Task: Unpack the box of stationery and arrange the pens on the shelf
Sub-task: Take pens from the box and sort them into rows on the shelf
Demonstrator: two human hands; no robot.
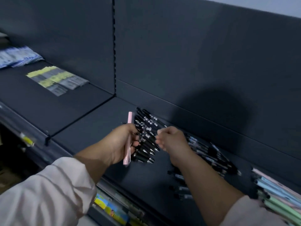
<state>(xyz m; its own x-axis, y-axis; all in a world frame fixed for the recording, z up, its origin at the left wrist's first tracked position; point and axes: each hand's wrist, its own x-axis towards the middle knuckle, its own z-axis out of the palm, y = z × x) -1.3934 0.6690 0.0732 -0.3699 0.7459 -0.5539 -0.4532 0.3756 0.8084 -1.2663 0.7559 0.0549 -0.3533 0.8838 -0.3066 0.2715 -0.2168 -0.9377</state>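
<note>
Head cam looks down on a dark shelf, and the left hand has a pink pen in it. Its fingers are curled round the barrel, with the top end poking out above the knuckles and the bottom end sticking out below the palm. Just right of that, touching the fingertips, a fanned row of black pens lies flat on the shelf with tips pointing down-right.

The right hand hangs over the far edge of that row with its fingers bunched. It's smeared with motion blur, so I honestly can't tell if it's pinching a pen or holding nothing. Its wrist covers part of another row of darker pens further right. A stack of pastel pens is cut off by the frame's bottom right corner. Back left, some yellow-labelled packets are too blurry to read.
</note>
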